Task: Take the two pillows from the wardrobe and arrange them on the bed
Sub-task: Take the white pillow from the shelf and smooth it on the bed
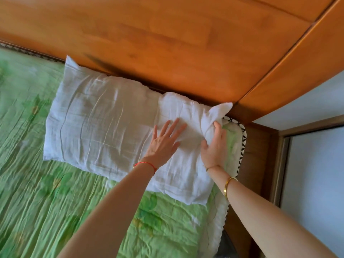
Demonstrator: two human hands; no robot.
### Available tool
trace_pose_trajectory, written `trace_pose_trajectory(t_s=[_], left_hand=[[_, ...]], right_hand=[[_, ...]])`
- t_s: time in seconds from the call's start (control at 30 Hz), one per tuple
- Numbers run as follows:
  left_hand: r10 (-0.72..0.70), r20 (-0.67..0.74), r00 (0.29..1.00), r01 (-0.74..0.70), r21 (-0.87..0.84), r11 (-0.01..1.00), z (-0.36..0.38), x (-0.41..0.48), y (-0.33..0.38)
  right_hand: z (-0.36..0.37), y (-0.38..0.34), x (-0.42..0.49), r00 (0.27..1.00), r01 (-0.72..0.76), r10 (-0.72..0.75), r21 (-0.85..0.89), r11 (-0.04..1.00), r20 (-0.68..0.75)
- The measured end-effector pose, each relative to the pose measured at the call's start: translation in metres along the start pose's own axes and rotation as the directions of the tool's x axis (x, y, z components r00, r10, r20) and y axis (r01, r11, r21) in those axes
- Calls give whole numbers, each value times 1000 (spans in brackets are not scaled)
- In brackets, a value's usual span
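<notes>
A white pillow [104, 123] lies flat on the bed [37, 192], which has a green leaf-patterned cover, with its long side against the wooden headboard [167, 43]. My left hand [163, 142] rests palm down on the pillow's right half, fingers spread. My right hand [214, 146] grips the bunched right end of the pillowcase, whose corner [223, 108] sticks up near the headboard corner. Only this one pillow is in view. The wardrobe is out of sight.
The mattress edge with black-and-white trim [240, 146] runs along the right, beside a wooden bed frame [256, 155]. A pale wall [307, 101] and a framed panel [316, 174] stand at the right. Open bed surface stretches left of and below the pillow.
</notes>
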State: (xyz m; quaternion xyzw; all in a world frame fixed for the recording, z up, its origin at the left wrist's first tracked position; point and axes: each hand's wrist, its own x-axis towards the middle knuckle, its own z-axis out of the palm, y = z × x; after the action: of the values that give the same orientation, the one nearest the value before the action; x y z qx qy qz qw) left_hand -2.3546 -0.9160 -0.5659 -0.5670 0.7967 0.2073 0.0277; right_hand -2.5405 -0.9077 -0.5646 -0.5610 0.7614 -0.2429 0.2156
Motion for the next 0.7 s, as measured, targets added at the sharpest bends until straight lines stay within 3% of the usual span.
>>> trace_pose_trajectory(t_s=[0.1,0.17,0.33,0.5,0.6,0.7], left_hand=[[48,-42,998,-45,60,997,-1,-9,-8],[-1,-59,998,4,56,998,-5,-19,-21],[-241,-151,959,243,-8,970,-27,-51,-67],[-418,-255,872,432,-1,902,-54,-81,-124],[-543,-246,803,542,-77,837,-70,-95,-160],[-564,-93,821,553,-115,825,-76,-101,-191]], right_hand=[[-7,9,-10,986,-165,162,-105,981,-29],[-10,12,-9,968,-249,245,-200,948,-42],[-1,-16,-9,988,93,-125,-304,948,-89],[36,-74,-14,885,461,-433,-187,867,173],[61,-99,-15,805,542,-450,-171,823,386],[86,-106,-15,747,583,-408,-220,782,525]])
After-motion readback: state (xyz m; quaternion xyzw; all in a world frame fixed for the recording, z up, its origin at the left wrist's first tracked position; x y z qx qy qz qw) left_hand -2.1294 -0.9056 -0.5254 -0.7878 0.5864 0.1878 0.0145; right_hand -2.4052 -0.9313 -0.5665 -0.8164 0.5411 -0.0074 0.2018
